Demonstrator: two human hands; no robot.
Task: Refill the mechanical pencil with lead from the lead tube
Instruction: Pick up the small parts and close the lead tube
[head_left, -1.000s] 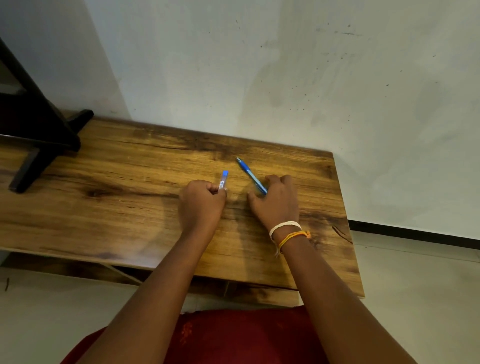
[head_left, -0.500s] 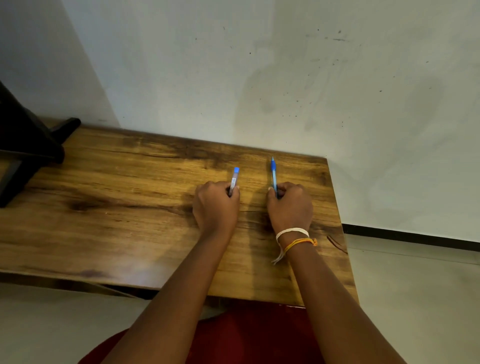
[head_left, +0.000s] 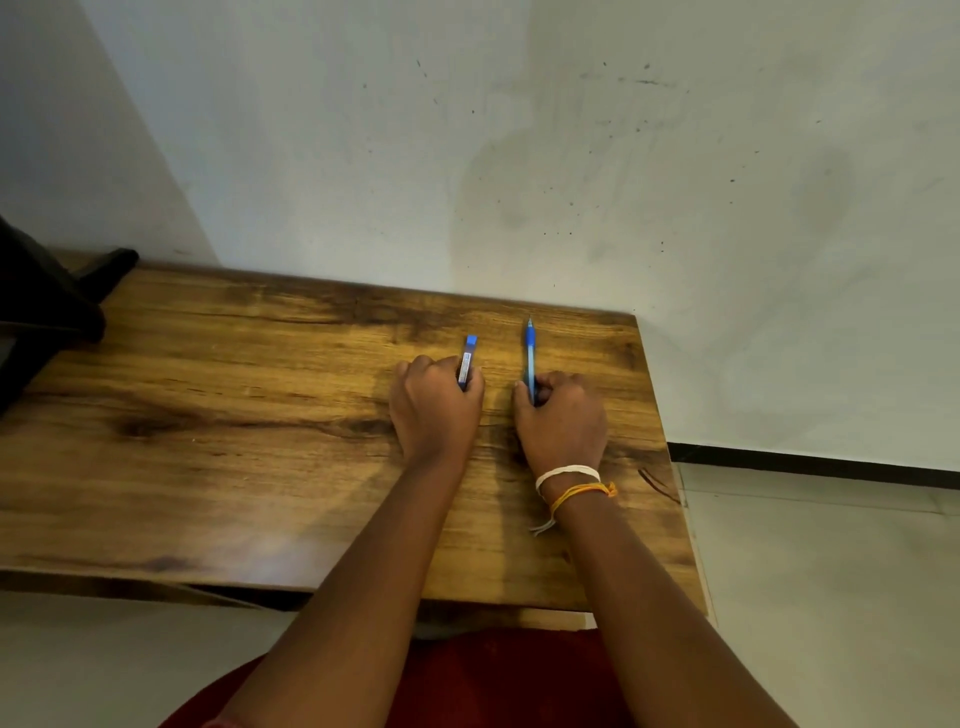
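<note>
My left hand (head_left: 434, 408) grips the lower end of the lead tube (head_left: 466, 358), a slim clear tube with a blue cap that points away from me. My right hand (head_left: 563, 421) holds the blue mechanical pencil (head_left: 530, 356) by its rear part, tip pointing toward the wall. Both fists rest side by side on the wooden table (head_left: 234, 447), a small gap between them. The tube and the pencil lie almost parallel. The lower ends of both are hidden inside my fingers.
The table's right edge (head_left: 670, 457) is close to my right hand, with tiled floor beyond. A white wall (head_left: 519, 156) stands just behind the table. A black stand (head_left: 47, 312) sits at the far left of the table.
The pencil swung from a slant to the left into a straight line pointing at the wall. My hands drew a little closer together, and the view shifted to the left.
</note>
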